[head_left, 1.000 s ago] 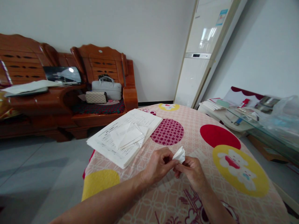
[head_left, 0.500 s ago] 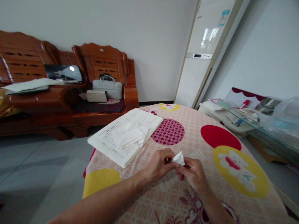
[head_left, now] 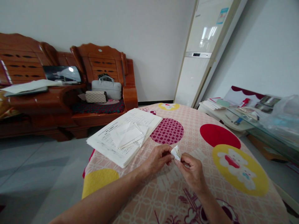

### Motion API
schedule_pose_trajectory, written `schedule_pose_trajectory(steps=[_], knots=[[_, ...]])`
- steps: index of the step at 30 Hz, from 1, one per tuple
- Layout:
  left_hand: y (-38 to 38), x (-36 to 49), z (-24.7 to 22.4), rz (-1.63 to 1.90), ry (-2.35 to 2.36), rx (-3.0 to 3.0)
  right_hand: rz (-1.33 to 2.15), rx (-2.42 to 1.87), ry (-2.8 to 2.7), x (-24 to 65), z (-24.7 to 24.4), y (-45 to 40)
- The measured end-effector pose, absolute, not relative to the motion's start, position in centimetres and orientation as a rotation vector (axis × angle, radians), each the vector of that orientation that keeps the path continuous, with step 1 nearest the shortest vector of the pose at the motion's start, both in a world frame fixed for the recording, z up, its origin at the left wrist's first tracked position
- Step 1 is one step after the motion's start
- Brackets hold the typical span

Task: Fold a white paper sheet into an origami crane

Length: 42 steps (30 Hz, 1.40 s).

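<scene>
A small folded white paper is held just above the patterned tablecloth. My left hand pinches its left side between thumb and fingers. On the lower right side, my right hand grips it with thumb and bent fingers. To the left of both hands lies a stack of printed sheets, with loose folded white papers on top of it.
Behind the table at the left stand wooden chairs with a grey bag on one seat. A tall white cabinet unit is at the back. On the right, a glass shelf holds a plastic bag.
The folded paper has turned and moved slightly left and up, and now shows an opened fold at its top. My right hand's fingers have shifted on it.
</scene>
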<state>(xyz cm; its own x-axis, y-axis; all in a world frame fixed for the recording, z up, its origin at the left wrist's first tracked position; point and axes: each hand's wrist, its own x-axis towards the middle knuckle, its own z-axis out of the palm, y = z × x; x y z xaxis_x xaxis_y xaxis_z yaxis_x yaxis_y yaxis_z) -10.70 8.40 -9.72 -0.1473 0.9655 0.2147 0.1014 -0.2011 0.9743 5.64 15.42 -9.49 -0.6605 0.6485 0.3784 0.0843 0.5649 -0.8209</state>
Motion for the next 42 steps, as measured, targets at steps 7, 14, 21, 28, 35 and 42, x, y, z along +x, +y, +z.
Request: schedule_pose_trajectory(steps=[7, 14, 21, 28, 35, 42], knots=[[8.5, -10.7, -9.9, 1.455, 1.406, 1.289, 0.919, -0.68, -2.111, 5.7, -9.6, 14.9], [8.8, -9.6, -10.3, 1.67, 1.436, 1.104, 0.989, -0.555, -2.024, 5.1, -9.3, 15.0], [8.9, -9.3, -10.2, 1.735, 1.357, 1.027, 1.092, -0.526, -2.004, 5.1, -9.3, 15.1], [9.1, -9.1, -10.5, 1.715, 1.332, 1.034, 1.073, -0.559, -1.977, 5.1, -8.7, 14.7], [8.9, -9.0, -10.4, 1.673, 1.319, 1.101, 1.022, -0.592, -1.959, 5.2, -8.7, 14.9], [8.5, -9.3, -9.6, 1.619, 1.399, 1.177, 1.095, -0.582, -1.945, 5.2, -8.4, 15.0]])
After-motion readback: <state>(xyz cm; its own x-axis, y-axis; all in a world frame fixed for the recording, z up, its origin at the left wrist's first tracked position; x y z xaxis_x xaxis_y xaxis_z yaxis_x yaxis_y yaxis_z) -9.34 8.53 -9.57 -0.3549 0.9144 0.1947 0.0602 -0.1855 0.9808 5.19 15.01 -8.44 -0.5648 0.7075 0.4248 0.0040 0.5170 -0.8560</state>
